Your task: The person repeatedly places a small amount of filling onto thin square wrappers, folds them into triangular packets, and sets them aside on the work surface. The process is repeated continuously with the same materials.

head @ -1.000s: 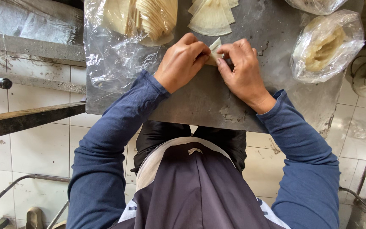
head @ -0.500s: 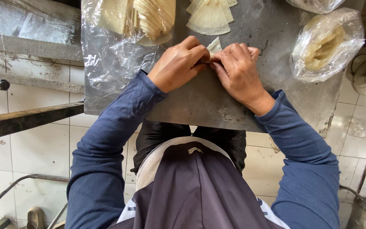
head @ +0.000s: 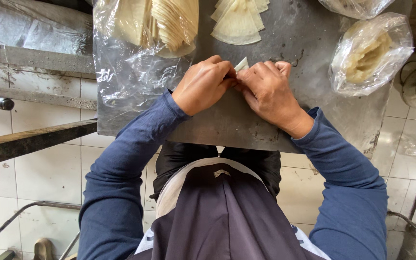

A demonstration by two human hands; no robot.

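Folding looks underway: left hand and right hand, fingers closed, pinch a pale wrapper at the tray's centre; more wrappers at twelve o'clock. Pressing the fold needs steady fingertips.

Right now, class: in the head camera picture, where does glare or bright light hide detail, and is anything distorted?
Head view: daylight glints on the crumpled clear plastic sheet and the bagged dough; a bright flare sits at the right edge; the metal table looks evenly lit; both hands are sharp; the wide lens bends the edges slightly.
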